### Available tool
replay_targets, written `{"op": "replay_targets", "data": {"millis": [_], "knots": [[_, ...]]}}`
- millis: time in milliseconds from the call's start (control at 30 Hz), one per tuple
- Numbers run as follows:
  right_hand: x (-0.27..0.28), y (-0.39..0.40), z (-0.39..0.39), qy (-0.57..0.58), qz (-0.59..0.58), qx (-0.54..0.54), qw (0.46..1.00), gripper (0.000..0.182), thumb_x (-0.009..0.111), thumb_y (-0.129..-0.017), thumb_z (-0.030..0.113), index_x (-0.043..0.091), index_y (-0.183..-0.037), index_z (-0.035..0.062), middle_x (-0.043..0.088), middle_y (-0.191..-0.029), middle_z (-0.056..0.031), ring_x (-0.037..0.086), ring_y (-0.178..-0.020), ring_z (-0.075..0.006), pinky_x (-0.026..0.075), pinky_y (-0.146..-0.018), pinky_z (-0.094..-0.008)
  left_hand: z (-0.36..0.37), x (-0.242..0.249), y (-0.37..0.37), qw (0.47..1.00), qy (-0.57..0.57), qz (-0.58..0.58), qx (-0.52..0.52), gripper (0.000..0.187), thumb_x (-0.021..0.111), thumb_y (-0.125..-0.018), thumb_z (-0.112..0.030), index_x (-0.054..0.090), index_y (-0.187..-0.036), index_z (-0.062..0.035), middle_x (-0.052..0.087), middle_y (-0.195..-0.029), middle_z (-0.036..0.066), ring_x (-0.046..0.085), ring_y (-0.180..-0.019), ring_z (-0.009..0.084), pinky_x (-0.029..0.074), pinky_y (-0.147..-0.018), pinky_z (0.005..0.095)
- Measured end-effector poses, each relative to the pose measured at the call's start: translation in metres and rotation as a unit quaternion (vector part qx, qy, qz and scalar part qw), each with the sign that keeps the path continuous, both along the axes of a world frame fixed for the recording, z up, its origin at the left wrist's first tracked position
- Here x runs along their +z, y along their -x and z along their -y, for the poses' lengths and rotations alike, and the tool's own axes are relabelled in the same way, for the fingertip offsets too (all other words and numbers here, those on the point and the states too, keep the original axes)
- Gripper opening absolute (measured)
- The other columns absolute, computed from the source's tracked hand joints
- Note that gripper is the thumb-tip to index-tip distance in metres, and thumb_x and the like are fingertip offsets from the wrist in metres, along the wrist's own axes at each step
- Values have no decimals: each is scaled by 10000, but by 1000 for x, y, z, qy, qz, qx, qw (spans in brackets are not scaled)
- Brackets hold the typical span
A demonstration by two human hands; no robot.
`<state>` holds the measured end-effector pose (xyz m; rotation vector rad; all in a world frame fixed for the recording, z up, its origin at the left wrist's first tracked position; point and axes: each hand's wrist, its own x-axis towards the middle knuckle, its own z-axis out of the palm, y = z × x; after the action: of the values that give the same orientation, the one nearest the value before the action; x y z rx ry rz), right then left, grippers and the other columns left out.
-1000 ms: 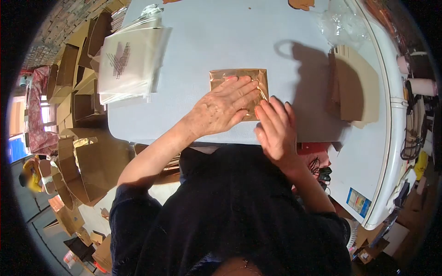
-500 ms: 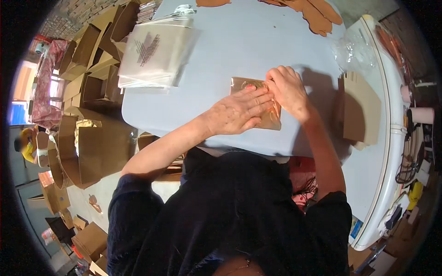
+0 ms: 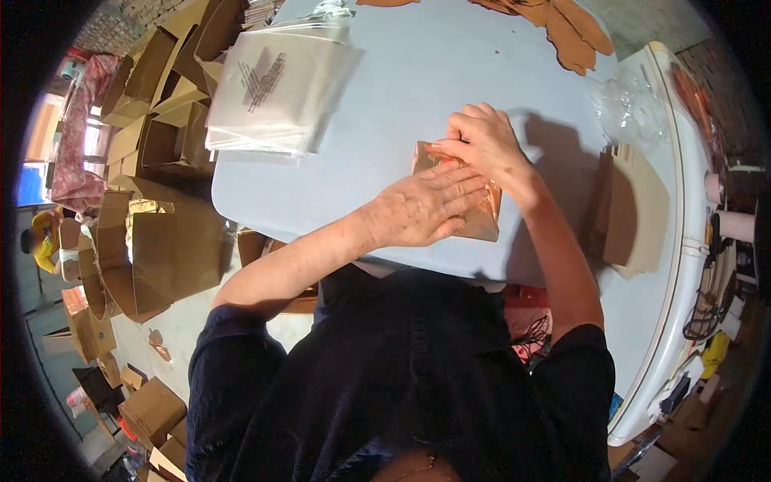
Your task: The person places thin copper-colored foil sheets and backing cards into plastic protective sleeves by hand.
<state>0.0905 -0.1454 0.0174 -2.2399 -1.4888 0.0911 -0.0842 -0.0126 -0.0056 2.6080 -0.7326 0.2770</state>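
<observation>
The open left hand (image 3: 419, 207) covers a shiny brown square plastic packet (image 3: 482, 225), contents unclear; the half-curled right hand (image 3: 487, 145) touches its far part, grip unclear.

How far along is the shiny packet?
Looks done: the packet lies on the table, its surface glossy as if wrapped. In hand: the left hand lies flat on it; the right hand works at its far edge, fingers bent. Possibly left: flattening, as creases show by the fingertips. Whether it is closed I cannot tell; the hands cover much of it.
</observation>
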Motion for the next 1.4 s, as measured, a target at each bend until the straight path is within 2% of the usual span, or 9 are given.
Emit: {"op": "replay_targets", "data": {"millis": [367, 567, 667, 800, 933, 1067, 1200, 1300, 1400], "knots": [[6, 17, -26, 35, 6, -53, 998, 295, 802, -891, 371, 661, -832, 118, 650, -908, -30, 608, -995, -276, 451, -891, -427, -1, -2, 0, 1000, 4, -24, -11, 633, 632, -1032, -316, 505, -1589, -42, 497, -1651, 149, 397, -1584, 307, 256, -1352, 496], [5, 1, 28, 29, -58, -89, 994, 243, 797, -891, 366, 697, -898, 144, 700, -967, -40, 646, -1024, -318, 491, -891, -475, -4, 7, -1, 999, 21, -41, -11, 638, 645, -1016, -250, 496, -1605, -55, 469, -1676, 149, 381, -1596, 317, 263, -1347, 507], [-3, 11, 51, -33, -29, -96, 994, 226, 802, -903, 286, 669, -904, 103, 662, -904, -60, 613, -951, -312, 474, -877, -444, 0, 9, 0, 999, 18, -41, -21, 627, 647, -1010, -229, 509, -1597, -56, 461, -1686, 149, 377, -1598, 321, 273, -1342, 507], [4, 18, 53, 11, -23, -129, 991, 222, 743, -947, 317, 676, -993, 110, 679, -1024, -100, 609, -1101, -345, 459, -998, -455, -1, 10, -1, 999, -13, -32, -18, 617, 652, -1002, -218, 526, -1584, -57, 463, -1687, 150, 375, -1600, 323, 290, -1335, 504], [20, 14, 49, 100, -80, -117, 985, 256, 729, -951, 337, 709, -977, 84, 695, -1019, -128, 633, -1100, -381, 499, -969, -501, -1, 16, 0, 999, -20, -30, -37, 614, 655, -1000, -216, 531, -1583, -68, 470, -1683, 147, 379, -1598, 322, 291, -1335, 500], [12, 22, 59, 80, -1, -91, 993, 271, 700, -950, 356, 724, -954, 86, 724, -1037, -136, 662, -1072, -388, 533, -924, -497, -1, 22, 8, 996, -38, -30, -70, 617, 651, -1016, -234, 517, -1595, -70, 485, -1671, 139, 406, -1582, 306, 294, -1333, 485], [41, 45, 60, 157, -159, -137, 965, 260, 699, -967, 340, 711, -1019, 85, 739, -1026, -131, 682, -1016, -394, 552, -868, -494, 0, 29, 21, 992, -54, -57, -100, 617, 641, -1030, -250, 505, -1608, -79, 487, -1670, 130, 412, -1579, 292, 284, -1339, 469], [20, 64, 71, 75, -76, -127, 986, 224, 680, -985, 305, 698, -1021, 85, 757, -1013, -101, 690, -1022, -353, 549, -894, -463, 3, 32, 31, 991, -51, -72, -103, 617, 640, -1023, -247, 514, -1604, -84, 484, -1675, 116, 403, -1585, 285, 277, -1341, 469], [48, 83, 98, -86, 30, -128, 988, 152, 719, -968, 199, 699, -1067, 86, 751, -1044, -114, 686, -1046, -316, 536, -925, -455, 4, 33, 32, 991, -49, -75, -104, 603, 648, -1010, -230, 540, -1582, -73, 487, -1675, 117, 405, -1585, 286, 279, -1340, 468]]}}
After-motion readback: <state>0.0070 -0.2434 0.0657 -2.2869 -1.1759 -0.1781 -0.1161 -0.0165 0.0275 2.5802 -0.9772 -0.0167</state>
